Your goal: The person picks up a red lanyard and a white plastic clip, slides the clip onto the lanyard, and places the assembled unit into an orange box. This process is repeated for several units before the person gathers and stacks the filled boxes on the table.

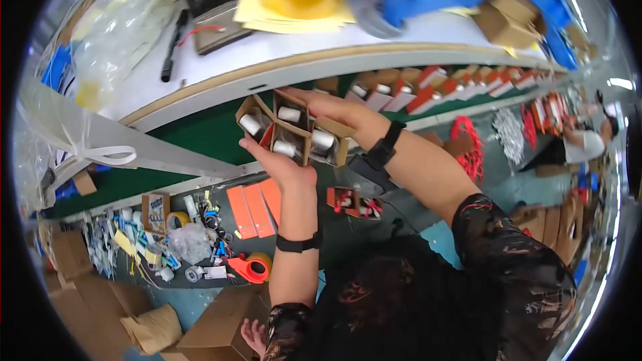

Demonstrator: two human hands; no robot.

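Note:
Several small open cardboard boxes (304, 139) are clustered between my hands over the green surface, their open tops facing up. Inside each one shows a white cylinder (289, 114), some with clear wrapping around them. My left hand (284, 166) is pressed against the near left side of the cluster, thumb up along a box. From the far right, my right hand (326, 107) grips the same cluster, its fingertips partly hidden behind the boxes. Black bands circle both wrists.
A raised white shelf (221, 90) runs across the far side. Beyond my right hand stands a row of similar boxes (428, 81). Flat orange-red cartons (251, 210), a red tape dispenser (251, 268) and mixed small parts lie nearer. Another person's hand (254, 336) shows at the lower edge.

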